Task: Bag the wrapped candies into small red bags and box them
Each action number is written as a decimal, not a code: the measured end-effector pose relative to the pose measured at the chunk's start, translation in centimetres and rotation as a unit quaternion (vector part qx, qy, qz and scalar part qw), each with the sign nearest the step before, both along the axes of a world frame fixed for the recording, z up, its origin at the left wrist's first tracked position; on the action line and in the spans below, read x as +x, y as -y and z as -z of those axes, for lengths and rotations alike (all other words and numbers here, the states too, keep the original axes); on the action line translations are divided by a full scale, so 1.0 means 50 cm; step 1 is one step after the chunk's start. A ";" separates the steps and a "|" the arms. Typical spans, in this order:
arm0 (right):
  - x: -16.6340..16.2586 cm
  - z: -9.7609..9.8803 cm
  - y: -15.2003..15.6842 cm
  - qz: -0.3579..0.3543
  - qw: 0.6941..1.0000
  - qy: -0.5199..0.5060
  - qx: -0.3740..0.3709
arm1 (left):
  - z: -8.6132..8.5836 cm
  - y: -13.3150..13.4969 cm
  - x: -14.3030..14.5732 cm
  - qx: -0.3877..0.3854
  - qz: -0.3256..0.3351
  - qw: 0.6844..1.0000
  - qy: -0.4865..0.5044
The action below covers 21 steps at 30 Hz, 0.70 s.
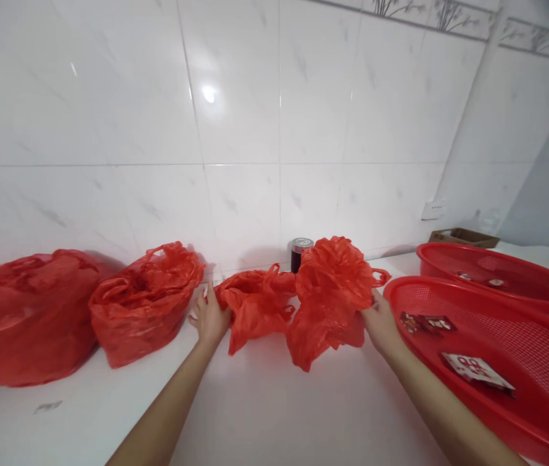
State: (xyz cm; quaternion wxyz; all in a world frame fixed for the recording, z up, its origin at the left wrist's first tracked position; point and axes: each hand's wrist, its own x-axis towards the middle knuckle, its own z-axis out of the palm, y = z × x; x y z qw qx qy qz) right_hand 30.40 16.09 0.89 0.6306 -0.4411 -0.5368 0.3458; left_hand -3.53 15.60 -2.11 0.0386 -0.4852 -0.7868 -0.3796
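Observation:
Two thin red plastic bags lie crumpled side by side between my hands: a lower left bag and a taller, bunched right bag. My left hand is at the left bag's edge and touches it, with its visible fingers apart. At the outer side of the right bag, my right hand grips the plastic; most of its fingers are hidden behind it. Close to my left hand stands a fuller red plastic bag with its top loosely gathered. What the bags contain cannot be seen.
A large red bag stands far left. Two red plastic baskets, front and rear, sit at right; small packets lie in the front one. Behind are a dark jar with a silver lid, a brown tray and a tiled wall.

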 end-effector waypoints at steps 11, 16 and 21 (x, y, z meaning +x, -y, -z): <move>0.012 -0.011 0.031 0.038 0.997 0.051 0.033 | 0.028 0.183 0.130 0.084 0.399 0.883 -0.231; -0.040 -0.005 0.004 0.028 0.984 0.164 0.055 | 0.055 0.222 0.166 -0.087 0.447 0.866 -0.207; -0.164 -0.022 -0.068 0.044 0.938 0.333 0.086 | 0.063 0.264 0.190 -0.063 0.589 0.786 -0.177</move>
